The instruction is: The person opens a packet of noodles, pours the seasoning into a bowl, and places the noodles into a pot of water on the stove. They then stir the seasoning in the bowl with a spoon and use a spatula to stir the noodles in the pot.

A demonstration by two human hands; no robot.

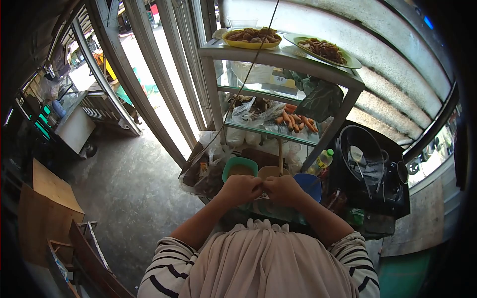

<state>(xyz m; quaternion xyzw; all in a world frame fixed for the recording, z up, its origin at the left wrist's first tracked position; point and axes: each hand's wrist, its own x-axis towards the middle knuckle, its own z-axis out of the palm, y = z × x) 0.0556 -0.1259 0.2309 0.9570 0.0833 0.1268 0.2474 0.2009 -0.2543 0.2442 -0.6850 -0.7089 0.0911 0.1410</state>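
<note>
My left hand [241,189] and my right hand [284,190] meet in front of me, fingers curled in and thumbs close together. Whatever they may pinch is hidden by the fingers. Just beyond my left hand is a green bowl [226,170] with something brownish in it. A tan bowl [263,172] sits behind the gap between my hands, and a wooden handle [280,156] rises from about there. Beside my right hand is a blue bowl [314,185], partly covered by that hand.
A glass display case [211,51] stands ahead, holding carrots [295,122] and plastic bags. On its top are a yellow plate [237,44] and a green plate [354,63] of food. Right of it are a yellow-capped bottle [324,159] and a dark wok [349,171] on a stove.
</note>
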